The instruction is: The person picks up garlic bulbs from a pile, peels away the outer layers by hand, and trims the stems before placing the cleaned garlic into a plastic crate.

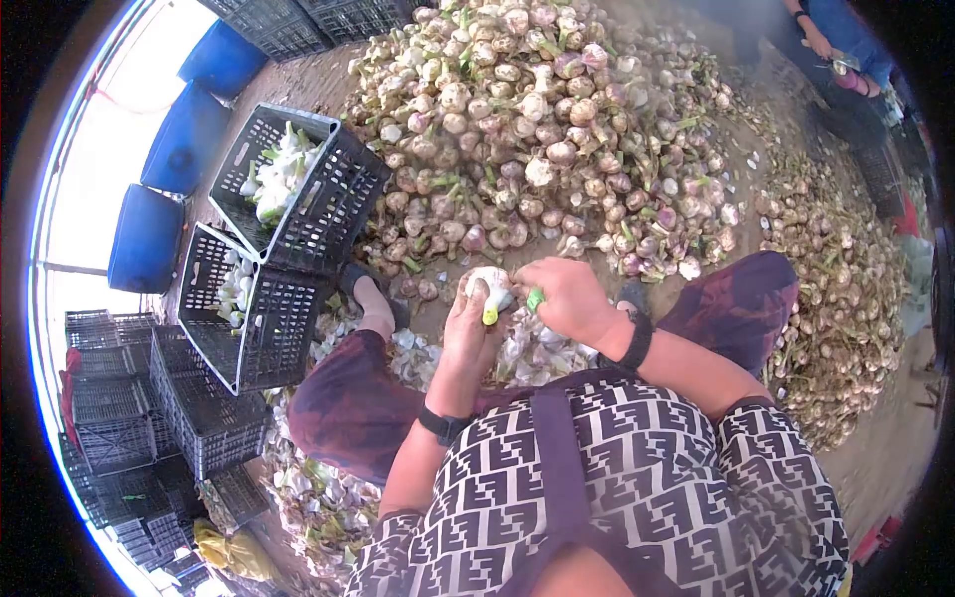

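A garlic bulb (488, 282) with a short green-yellow stem end is gripped by my left hand (468, 330), its fingers and thumb wrapped around it. Close beside it on the right is my right hand (575, 301), curled closed with its fingertips right at the bulb. A small bright green piece (535, 298) sticks out of the right fist; I cannot tell what it belongs to. Both hands are over my lap, above peeled garlic skins (537, 360) on the ground. A big heap of garlic bulbs (537, 129) lies in front of me.
Two black crates, a farther one (333, 199) and a nearer one (284, 323), stand tilted at my left with cleaned garlic inside. Beyond them are blue barrels (147, 239) and stacked crates (204, 398). More garlic (836, 289) spreads on the right. Another person's hand (818, 42) shows at upper right.
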Demonstrator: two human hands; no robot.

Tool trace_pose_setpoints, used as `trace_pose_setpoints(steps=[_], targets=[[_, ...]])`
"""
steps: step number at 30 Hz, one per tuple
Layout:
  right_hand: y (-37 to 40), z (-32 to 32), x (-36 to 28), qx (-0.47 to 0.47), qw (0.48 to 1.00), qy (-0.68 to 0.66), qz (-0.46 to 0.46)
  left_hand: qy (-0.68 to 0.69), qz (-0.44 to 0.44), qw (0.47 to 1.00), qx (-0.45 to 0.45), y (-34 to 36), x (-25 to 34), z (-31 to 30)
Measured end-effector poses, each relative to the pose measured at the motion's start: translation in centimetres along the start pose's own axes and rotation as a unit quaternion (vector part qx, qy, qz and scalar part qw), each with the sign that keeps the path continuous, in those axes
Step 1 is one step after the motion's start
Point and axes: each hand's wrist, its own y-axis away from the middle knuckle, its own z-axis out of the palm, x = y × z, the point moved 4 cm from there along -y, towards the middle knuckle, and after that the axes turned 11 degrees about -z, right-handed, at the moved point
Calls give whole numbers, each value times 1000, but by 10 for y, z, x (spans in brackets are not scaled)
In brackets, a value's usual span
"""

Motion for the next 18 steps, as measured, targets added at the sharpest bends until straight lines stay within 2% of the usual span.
trace_pose_setpoints(steps=[2,5,8,11,17,18], targets=[[-1,0,-5,-17,999,42,-24,-13,11,1000,-3,-2,0,-4],[0,3,-3,-21,996,72,-37,15,-19,1000,7,-1,0,-1],[-1,1,-3,12,994,82,-67,29,-42,998,22,3,3,5],[-2,-3,3,1,995,89,-43,-33,-91,994,-46,5,7,2],[13,8,28,-21,991,133,1,-120,-82,983,-110,5,3,14],[15,11,35,-38,989,136,36,-128,-80,982,-114,6,3,16]])
